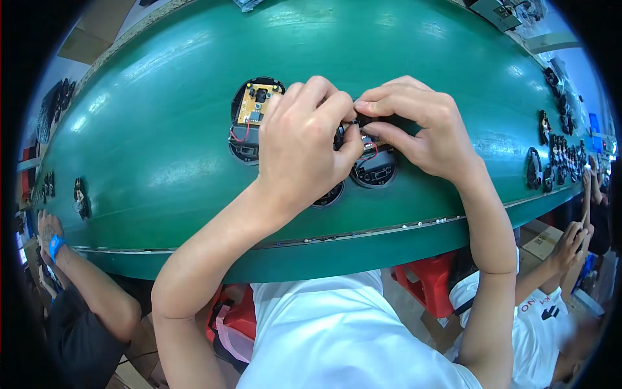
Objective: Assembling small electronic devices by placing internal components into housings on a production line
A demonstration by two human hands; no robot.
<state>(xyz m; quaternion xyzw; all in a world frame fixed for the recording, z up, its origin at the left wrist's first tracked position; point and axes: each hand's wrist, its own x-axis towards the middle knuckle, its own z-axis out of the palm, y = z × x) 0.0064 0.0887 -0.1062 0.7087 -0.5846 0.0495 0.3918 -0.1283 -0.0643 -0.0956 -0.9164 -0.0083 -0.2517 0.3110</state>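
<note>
Over the green bench, both my hands meet with fingertips pinched together. My left hand (304, 139) and my right hand (421, 126) close on a small black part (356, 121), mostly hidden by the fingers. To the left of my left hand lies a round black housing (244, 152) bearing a yellow circuit board (249, 107) and a red wire. Just below my right fingers is another round black housing (376, 175), also with a red wire. A third black housing (329, 196) shows only its lower rim beneath my left hand.
Along the right of the green bench (194, 214) sit several black assemblies (565, 159), and another black assembly (80, 198) is at far left. Small bits lie along the bench's front edge strip (363, 236). Co-workers' arms (97, 275) appear on both sides.
</note>
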